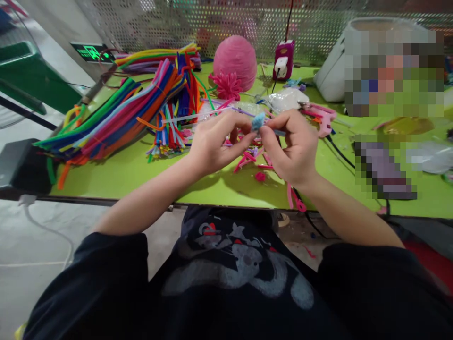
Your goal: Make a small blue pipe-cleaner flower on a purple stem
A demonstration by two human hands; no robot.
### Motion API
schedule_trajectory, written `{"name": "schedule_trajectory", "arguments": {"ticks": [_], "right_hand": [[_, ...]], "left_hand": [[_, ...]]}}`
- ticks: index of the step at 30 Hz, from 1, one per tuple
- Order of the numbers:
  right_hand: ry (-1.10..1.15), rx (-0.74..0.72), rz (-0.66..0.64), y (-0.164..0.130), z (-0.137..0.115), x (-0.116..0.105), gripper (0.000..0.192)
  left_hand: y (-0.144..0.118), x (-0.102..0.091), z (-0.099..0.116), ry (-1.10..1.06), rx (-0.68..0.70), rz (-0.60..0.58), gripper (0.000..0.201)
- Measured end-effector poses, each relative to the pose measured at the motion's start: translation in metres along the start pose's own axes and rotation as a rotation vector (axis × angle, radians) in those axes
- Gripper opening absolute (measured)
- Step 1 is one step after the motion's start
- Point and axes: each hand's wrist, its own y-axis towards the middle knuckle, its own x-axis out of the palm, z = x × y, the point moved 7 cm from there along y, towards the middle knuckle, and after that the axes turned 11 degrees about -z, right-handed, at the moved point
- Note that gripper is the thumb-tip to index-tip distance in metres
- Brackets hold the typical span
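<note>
Above the green table, my left hand [217, 141] and my right hand [293, 146] meet at a small light-blue fuzzy piece [258, 121], which looks like bent pipe cleaner. Both hands are closed, with thumbs and forefingers pinching it from either side. Its lower part is hidden by the fingertips. A pale translucent strip [196, 114] passes behind my left hand; I cannot tell whether the hand touches it. Below the hands lie pink pipe cleaner pieces [245, 161] and a small pink-red curl [260, 176]. Just beyond my right hand is a pink glue gun [324, 120].
Bundles of coloured pipe cleaners [141, 113] cover the table's left side. A pink ball [235, 61], a purple socket box [283, 59] and a white bin [332, 71] stand at the back. A black cable [341, 153] crosses the right side, near a blurred-out object [385, 170].
</note>
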Motion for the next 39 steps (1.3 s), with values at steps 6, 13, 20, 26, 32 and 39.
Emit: {"name": "schedule_trajectory", "arguments": {"ticks": [6,13,20,26,32,39], "right_hand": [[0.160,0.060,-0.114,-0.001,-0.002,0.009,0.030],[0.692,0.372,-0.277,-0.003,0.026,0.029,0.031],[0.738,0.369,-0.336,-0.001,0.018,0.032,0.044],[0.829,0.434,-0.314,-0.001,0.017,0.030,0.037],[1.084,0.709,-0.353,-0.007,0.022,0.040,0.042],[0.733,0.424,-0.263,0.001,0.007,0.016,0.032]], "left_hand": [[-0.002,-0.008,0.015,0.022,0.082,0.093,0.022],[-0.003,-0.015,0.022,0.157,0.349,0.045,0.012],[-0.003,-0.015,0.019,0.099,0.314,0.017,0.013],[-0.005,-0.016,0.030,0.240,0.440,0.040,0.013],[0.001,-0.012,0.012,0.102,0.375,-0.123,0.021],[0.002,0.006,-0.002,-0.707,-0.265,-0.134,0.024]]}}
